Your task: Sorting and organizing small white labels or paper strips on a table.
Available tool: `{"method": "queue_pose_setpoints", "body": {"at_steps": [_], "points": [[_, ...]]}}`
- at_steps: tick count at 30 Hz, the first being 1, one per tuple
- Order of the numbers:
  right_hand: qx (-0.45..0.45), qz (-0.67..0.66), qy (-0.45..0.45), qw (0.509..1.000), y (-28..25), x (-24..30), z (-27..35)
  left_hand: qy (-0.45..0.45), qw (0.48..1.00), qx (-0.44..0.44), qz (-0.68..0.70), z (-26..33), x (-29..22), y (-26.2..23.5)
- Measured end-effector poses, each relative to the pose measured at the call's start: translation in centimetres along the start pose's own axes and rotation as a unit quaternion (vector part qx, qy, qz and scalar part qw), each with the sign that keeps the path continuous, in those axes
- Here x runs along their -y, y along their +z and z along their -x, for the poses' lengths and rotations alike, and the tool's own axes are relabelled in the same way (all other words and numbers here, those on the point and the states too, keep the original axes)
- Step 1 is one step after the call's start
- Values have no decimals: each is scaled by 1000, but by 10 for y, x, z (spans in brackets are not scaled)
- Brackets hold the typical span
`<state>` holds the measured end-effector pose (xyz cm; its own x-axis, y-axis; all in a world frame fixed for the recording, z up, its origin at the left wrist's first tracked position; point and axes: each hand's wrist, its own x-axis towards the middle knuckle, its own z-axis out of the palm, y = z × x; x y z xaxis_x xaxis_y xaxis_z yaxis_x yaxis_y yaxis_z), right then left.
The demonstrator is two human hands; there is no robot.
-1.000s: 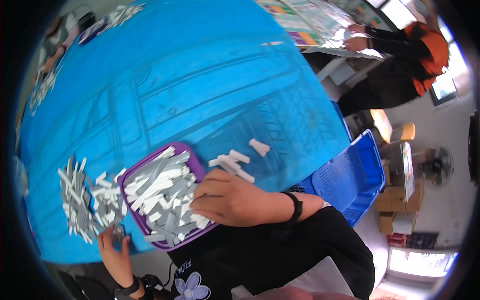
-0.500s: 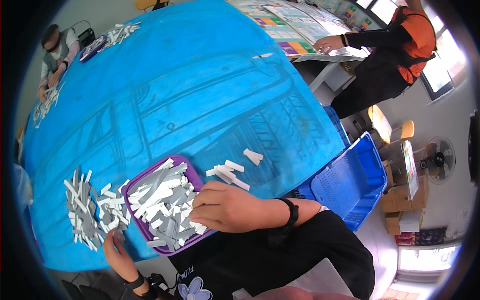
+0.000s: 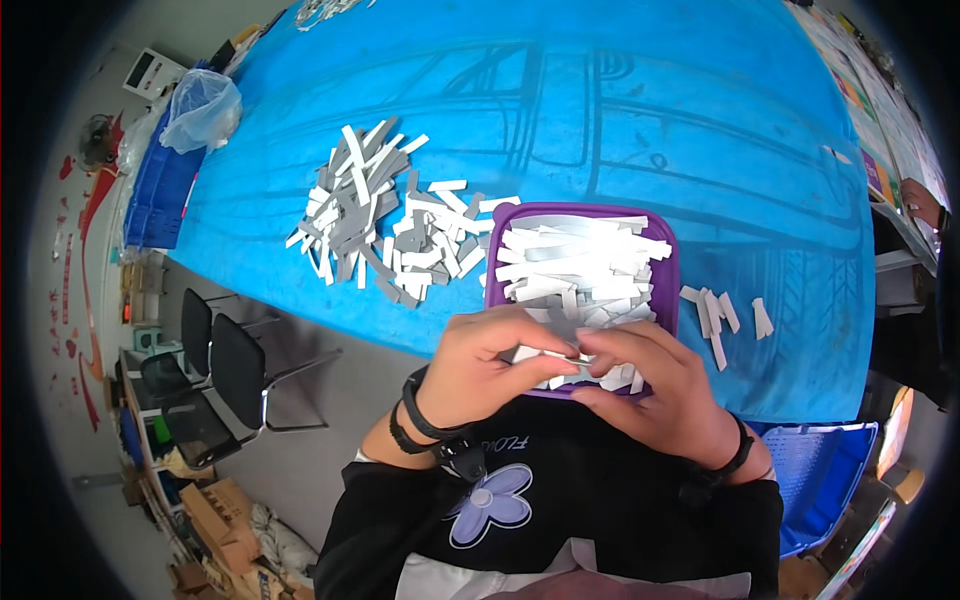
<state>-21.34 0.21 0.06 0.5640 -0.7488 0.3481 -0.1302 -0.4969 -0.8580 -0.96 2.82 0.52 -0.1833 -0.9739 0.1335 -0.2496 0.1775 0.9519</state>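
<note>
Much seems to be remaining: loose white and grey strips are filling the purple tray (image 3: 672, 275), and two heaps are lying left of it, while only a few pieces (image 3: 712, 315) are resting to its right — which are finished, I cannot tell. Over the tray's near part, the left hand (image 3: 500, 355) is pinching a small pale strip (image 3: 578, 362), its long axis apparently running left-right; the right hand's (image 3: 660, 385) fingers are curling beside it, their grip unclear.

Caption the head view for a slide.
Left hand beside right hand over a purple tray of white and grey strips.
</note>
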Motion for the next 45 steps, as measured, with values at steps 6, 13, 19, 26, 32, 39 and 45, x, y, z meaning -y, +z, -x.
{"method": "queue_pose_setpoints", "body": {"at_steps": [6,13,19,26,32,39,45], "points": [[-34,-55,6,998,10,-6,-2,18,1000,5,23,2,11,6],[-51,0,20,998,-2,-12,5,38,994,73,-75,-8,6,-5],[-40,24,-14,999,-20,-18,17,128,973,78,-174,-8,-5,-9],[-33,62,-55,996,-22,-22,20,74,995,20,-56,-2,-4,-3],[28,208,-17,978,-21,-16,16,105,987,-7,-125,-2,3,-12],[-38,128,-29,991,0,-7,3,111,992,19,-50,-2,9,0],[-10,96,-105,990,5,-12,0,128,992,23,-8,2,8,2]]}}
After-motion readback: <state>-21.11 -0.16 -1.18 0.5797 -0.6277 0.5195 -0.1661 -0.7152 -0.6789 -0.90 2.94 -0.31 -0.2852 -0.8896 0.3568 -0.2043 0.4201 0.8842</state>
